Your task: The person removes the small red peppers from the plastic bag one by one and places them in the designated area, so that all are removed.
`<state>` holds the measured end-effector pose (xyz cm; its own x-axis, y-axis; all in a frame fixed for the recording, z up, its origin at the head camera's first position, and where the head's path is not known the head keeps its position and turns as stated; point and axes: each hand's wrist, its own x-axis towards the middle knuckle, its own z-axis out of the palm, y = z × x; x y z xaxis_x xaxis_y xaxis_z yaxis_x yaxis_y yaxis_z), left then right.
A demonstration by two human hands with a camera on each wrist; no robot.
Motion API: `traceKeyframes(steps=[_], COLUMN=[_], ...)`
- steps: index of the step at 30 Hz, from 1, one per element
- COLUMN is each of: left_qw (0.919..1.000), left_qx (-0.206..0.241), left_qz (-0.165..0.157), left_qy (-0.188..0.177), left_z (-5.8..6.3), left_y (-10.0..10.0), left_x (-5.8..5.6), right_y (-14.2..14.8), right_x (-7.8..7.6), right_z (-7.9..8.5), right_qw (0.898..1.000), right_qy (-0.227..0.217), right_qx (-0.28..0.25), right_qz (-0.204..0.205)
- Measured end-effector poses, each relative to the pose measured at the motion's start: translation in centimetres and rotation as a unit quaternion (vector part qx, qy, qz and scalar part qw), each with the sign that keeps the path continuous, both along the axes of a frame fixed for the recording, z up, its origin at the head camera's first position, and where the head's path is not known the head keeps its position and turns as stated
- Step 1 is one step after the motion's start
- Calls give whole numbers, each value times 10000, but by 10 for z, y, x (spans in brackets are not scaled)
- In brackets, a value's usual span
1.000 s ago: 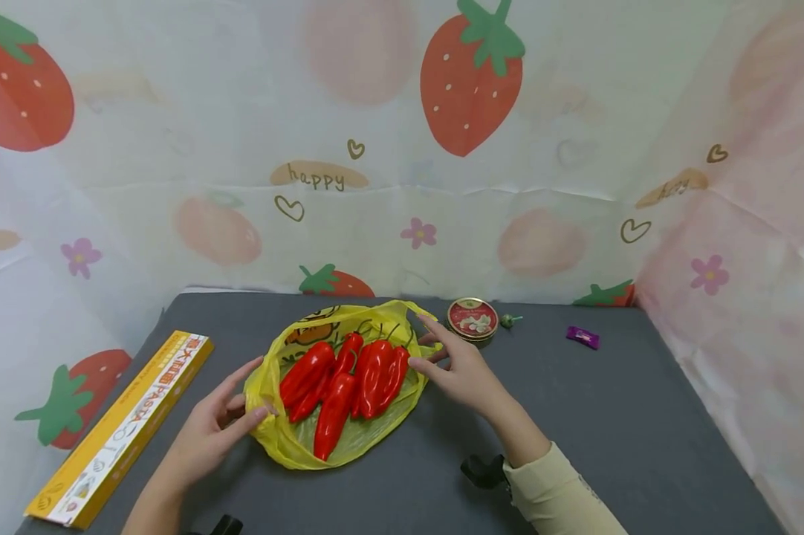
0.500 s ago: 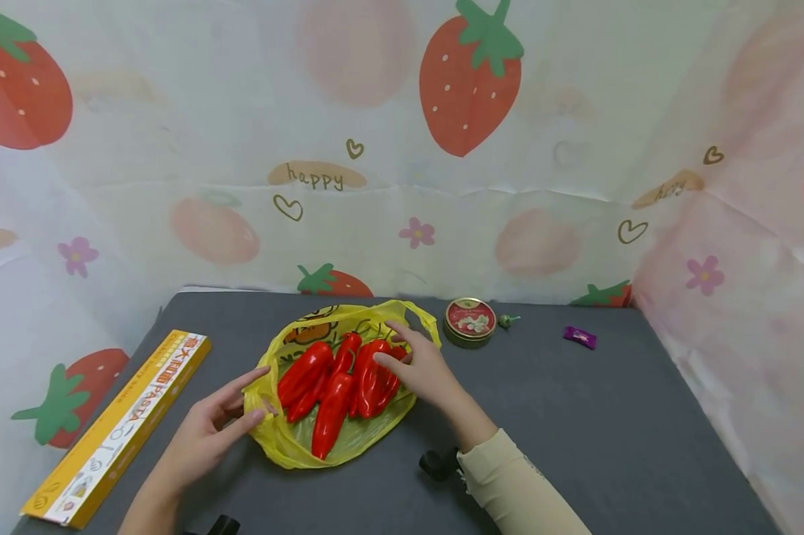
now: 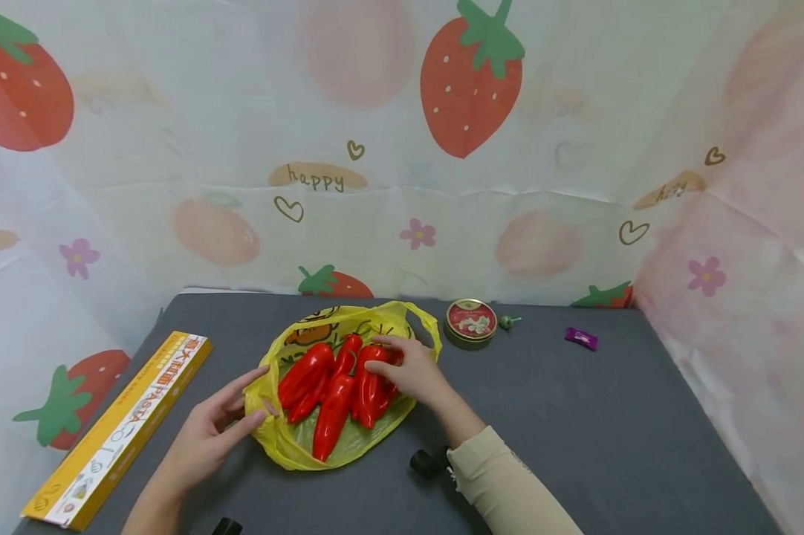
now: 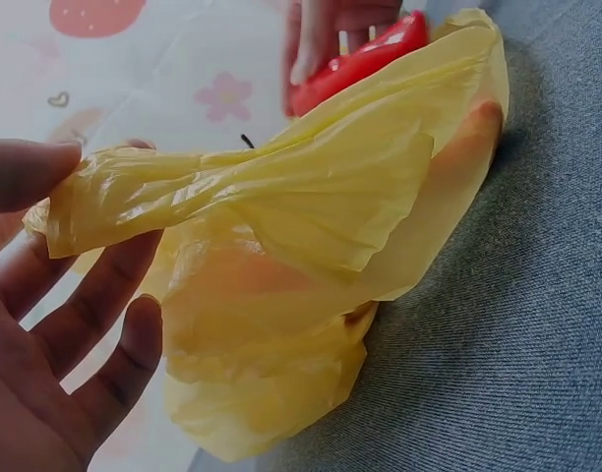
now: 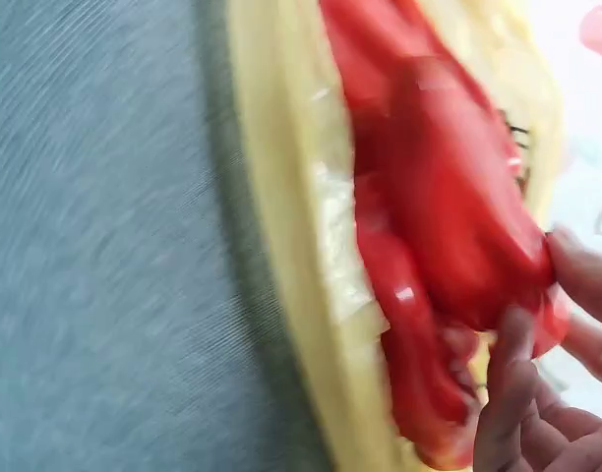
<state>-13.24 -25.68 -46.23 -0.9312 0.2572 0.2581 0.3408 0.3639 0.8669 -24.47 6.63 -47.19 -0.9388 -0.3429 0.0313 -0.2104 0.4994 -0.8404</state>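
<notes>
A yellow plastic bag (image 3: 295, 446) lies spread wide, with several glossy red peppers (image 3: 333, 416) inside. My left hand (image 3: 204, 431) pinches the bag's left rim between thumb and fingers; the left wrist view shows the yellow film (image 4: 281, 206) pulled taut from that hand (image 4: 65, 324). Over the bag's right side, my right hand (image 3: 412, 368) grips one red pepper (image 3: 371, 394) near its stem end. Seen from the right wrist, the fingers and thumb of that hand (image 5: 547, 393) close round the end of this pepper (image 5: 458, 197), which lies over other peppers.
A long yellow pasta box (image 3: 117, 431) lies at the left. Behind the bag's right side stands a round red-lidded tin (image 3: 471, 323), next to a small green item (image 3: 507, 322). Farther right is a small purple wrapped sweet (image 3: 581, 339). A strawberry-printed cloth (image 3: 402, 148) hangs behind the table.
My right hand has moved left from the bag's right rim to the peppers and now grips one, whose lower end has shifted slightly. My left hand stays at the left rim.
</notes>
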Motion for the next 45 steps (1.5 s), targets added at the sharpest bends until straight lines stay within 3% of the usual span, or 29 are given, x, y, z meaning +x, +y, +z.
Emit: traceKeyframes(steps=[8,15,22,26,35,45], left_qw=[10000,9999,9994,9995,9995,9995], left_qx=[72,58,-28,21,-37,125], left_qz=[37,81,320,290,275,209], left_qy=[45,58,142,146,-132,-187], left_z=[0,-2,0,0,1,1], left_y=[1,0,0,0,2,4], left_x=[1,0,1,0,1,0], right_y=[11,34,71,94,138,189], right_x=[7,13,19,21,34,45], right_z=[15,26,39,41,46,44], right_qw=[9915,9836,9867,9894,9927,9898], right_qy=[-434,-547,-257,-79,-192,98], right_qx=[-1224,-1685,-1480,-1277,-939,-567], right_qz=[-92,-340,-619,-691,-731,-1303])
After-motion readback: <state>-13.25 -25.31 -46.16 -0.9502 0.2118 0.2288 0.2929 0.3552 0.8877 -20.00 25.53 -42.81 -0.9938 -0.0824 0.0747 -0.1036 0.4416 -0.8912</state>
